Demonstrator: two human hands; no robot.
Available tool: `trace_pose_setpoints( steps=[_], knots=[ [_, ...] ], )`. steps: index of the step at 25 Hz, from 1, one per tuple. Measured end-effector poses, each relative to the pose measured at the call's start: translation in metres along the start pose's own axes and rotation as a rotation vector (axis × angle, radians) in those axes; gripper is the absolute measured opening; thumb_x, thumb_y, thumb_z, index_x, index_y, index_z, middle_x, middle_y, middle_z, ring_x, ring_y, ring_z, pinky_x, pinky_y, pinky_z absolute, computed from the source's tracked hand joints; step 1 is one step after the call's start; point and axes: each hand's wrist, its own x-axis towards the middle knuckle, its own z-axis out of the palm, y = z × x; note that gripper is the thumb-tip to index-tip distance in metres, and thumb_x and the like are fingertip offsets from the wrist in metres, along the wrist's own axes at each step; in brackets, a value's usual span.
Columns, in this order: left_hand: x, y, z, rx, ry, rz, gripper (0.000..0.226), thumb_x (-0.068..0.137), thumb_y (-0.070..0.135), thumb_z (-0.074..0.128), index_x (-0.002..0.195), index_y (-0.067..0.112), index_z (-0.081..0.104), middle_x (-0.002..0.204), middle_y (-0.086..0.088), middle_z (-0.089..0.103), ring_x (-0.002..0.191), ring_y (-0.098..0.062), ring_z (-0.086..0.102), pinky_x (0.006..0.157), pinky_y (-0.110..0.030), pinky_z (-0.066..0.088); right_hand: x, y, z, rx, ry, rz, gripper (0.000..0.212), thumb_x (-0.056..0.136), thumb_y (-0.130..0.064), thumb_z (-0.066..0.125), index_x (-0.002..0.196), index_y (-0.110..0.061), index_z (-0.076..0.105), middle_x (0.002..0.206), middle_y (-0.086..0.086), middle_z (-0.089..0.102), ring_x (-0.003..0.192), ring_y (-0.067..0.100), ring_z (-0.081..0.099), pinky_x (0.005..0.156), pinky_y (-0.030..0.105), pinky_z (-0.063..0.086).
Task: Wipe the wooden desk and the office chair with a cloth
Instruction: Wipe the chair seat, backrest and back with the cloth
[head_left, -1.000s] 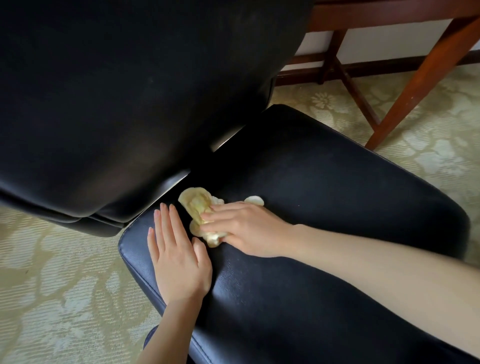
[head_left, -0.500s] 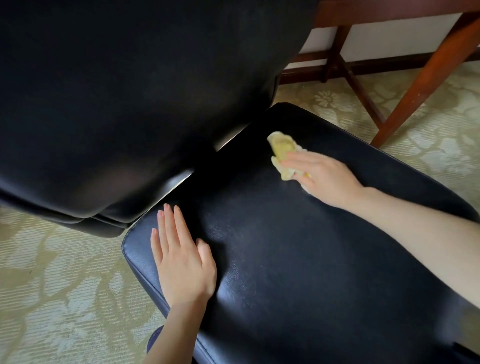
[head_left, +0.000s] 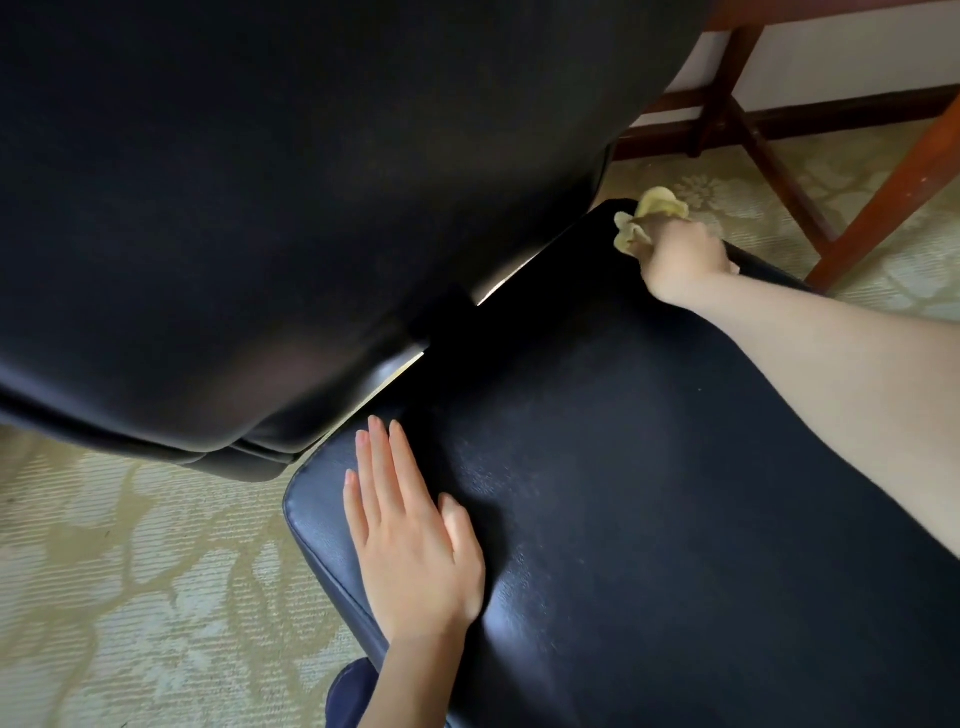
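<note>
The yellow cloth (head_left: 649, 218) is bunched at the far right corner of the office chair seat (head_left: 623, 467), clenched in the right hand (head_left: 685, 260). The left hand (head_left: 410, 545) lies flat and released on the seat's near left. Wiping the seat seems underway; whether the backrest (head_left: 260, 208) or the desk (head_left: 883, 197) is done cannot be told.

Blurred right hand (head_left: 680, 254) covers cloth (head_left: 658, 207) partly; desk (head_left: 893, 205) top cropped.

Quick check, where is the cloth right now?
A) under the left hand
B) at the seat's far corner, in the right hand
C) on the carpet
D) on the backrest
B: the right hand grips the yellow cloth at the far corner of the seat; the left hand lies flat on the seat, holding nothing.
</note>
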Motion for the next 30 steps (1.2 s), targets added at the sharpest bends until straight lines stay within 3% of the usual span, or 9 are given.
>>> trace_pose_setpoints(
  steps=[7,11,14,16,18,21,24,28,30],
  knots=[
    [0.002,0.000,0.000,-0.015,0.016,0.013,0.067,0.080,0.022,0.028,0.142,0.001,0.035,0.153,-0.014,0.028,0.143,-0.025,0.022,0.117,-0.037,0.008,-0.017,-0.056,0.022,-0.054,-0.086,-0.240,0.036,0.097,-0.021,0.037,0.130,-0.023,0.050,0.128,0.010,0.054,0.112,0.032,0.053,0.075,0.032,0.035],
    [-0.001,-0.002,-0.003,-0.021,0.026,-0.002,0.066,0.079,0.022,0.027,0.141,0.001,0.037,0.152,-0.014,0.030,0.142,-0.027,0.025,0.116,-0.037,0.009,-0.072,-0.064,0.024,0.149,-0.129,-0.532,0.040,0.096,-0.021,0.044,0.132,-0.035,0.050,0.142,-0.004,0.045,0.128,0.020,0.042,0.096,0.026,0.032],
    [0.000,-0.002,-0.003,-0.008,0.028,-0.006,0.066,0.079,0.022,0.027,0.140,-0.001,0.039,0.150,-0.016,0.033,0.140,-0.029,0.029,0.115,-0.039,0.012,-0.120,-0.061,0.019,0.242,-0.142,-0.815,0.036,0.088,-0.008,0.051,0.117,-0.024,0.063,0.119,-0.006,0.059,0.112,0.012,0.049,0.081,0.028,0.035],
    [0.001,-0.001,-0.003,0.000,0.020,-0.014,0.066,0.079,0.022,0.026,0.139,-0.001,0.039,0.149,-0.017,0.035,0.140,-0.029,0.029,0.114,-0.039,0.013,-0.153,-0.050,0.013,0.238,-0.200,-0.930,0.023,0.084,-0.006,0.050,0.096,-0.022,0.062,0.096,-0.012,0.054,0.094,0.004,0.045,0.066,0.026,0.028],
    [0.000,0.000,-0.003,0.001,0.012,-0.019,0.066,0.079,0.022,0.025,0.139,-0.001,0.039,0.149,-0.017,0.035,0.140,-0.029,0.029,0.115,-0.039,0.013,-0.174,-0.027,0.013,0.264,-0.245,-0.974,0.022,0.088,-0.005,0.053,0.095,-0.021,0.066,0.101,-0.010,0.058,0.100,0.006,0.050,0.072,0.027,0.038],
    [0.000,0.000,-0.004,-0.005,0.010,-0.021,0.066,0.079,0.021,0.025,0.139,-0.001,0.039,0.149,-0.017,0.035,0.140,-0.029,0.030,0.115,-0.038,0.013,-0.186,0.005,0.008,0.244,-0.250,-0.980,0.032,0.090,-0.008,0.059,0.120,-0.019,0.065,0.129,-0.005,0.059,0.127,0.013,0.047,0.096,0.034,0.045],
    [0.000,0.001,-0.003,0.006,0.005,-0.027,0.067,0.077,0.022,0.026,0.138,-0.001,0.041,0.148,-0.017,0.036,0.139,-0.030,0.031,0.115,-0.037,0.011,-0.164,0.020,0.000,0.218,-0.194,-0.994,0.030,0.090,-0.007,0.055,0.114,-0.021,0.067,0.117,0.001,0.065,0.113,0.022,0.059,0.080,0.045,0.053],
    [0.001,0.000,-0.003,0.008,0.008,-0.020,0.066,0.076,0.021,0.027,0.136,-0.002,0.044,0.147,-0.018,0.037,0.139,-0.031,0.032,0.115,-0.037,0.012,-0.112,0.049,-0.007,0.288,-0.130,-0.656,0.040,0.094,-0.012,0.052,0.126,-0.035,0.057,0.137,-0.010,0.051,0.132,0.015,0.042,0.102,0.042,0.041],
    [0.001,-0.001,-0.003,-0.002,0.012,-0.018,0.066,0.076,0.021,0.027,0.135,-0.002,0.044,0.147,-0.018,0.037,0.139,-0.030,0.031,0.115,-0.037,0.011,-0.087,0.069,-0.010,0.210,-0.091,-0.508,0.041,0.095,-0.016,0.050,0.130,-0.038,0.053,0.142,-0.010,0.046,0.133,0.018,0.039,0.102,0.043,0.040]
  ],
)
